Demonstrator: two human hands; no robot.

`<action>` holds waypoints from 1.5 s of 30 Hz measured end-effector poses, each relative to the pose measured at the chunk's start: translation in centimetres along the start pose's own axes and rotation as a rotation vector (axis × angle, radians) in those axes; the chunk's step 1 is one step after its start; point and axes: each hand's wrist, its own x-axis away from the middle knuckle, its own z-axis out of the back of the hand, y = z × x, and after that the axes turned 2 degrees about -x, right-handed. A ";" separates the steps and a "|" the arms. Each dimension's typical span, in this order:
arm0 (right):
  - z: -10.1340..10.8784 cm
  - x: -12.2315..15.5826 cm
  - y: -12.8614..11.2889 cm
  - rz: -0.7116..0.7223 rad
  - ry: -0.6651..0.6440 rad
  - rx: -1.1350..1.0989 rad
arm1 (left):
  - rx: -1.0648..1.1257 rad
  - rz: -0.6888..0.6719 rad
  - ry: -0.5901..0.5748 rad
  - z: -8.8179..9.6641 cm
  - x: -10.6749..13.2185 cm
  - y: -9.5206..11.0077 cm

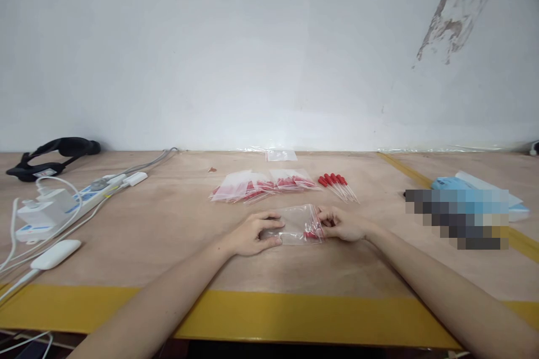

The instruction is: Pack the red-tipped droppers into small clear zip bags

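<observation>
Packets (pixel 263 186), loose red sticks (pixel 338 185) beyond held bag (pixel 297 224)

Both bare forearms reach in from the lower corners and converge toward the middle, the left arm from the lower left, the right arm from the lower right, with wrists low and nearly straight. The left hand (pixel 254 234) lies palm down, fingers curled and thumb tucked beneath, gripping one end of a clear zip bag (pixel 297 223). The right hand (pixel 342 225) faces it, fingers bunched, pinching the opposite end
</observation>
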 end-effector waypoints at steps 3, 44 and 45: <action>-0.3 -0.2 0.4 0.038 0.003 0.035 | -0.008 -0.005 0.005 0.0 0.0 0.0; 7.8 -4.2 3.5 -0.587 0.840 0.591 | -0.126 0.014 -0.202 0.8 0.0 1.1; 7.5 -3.7 3.3 -0.532 0.850 0.541 | -0.126 0.016 -0.191 0.7 0.0 1.1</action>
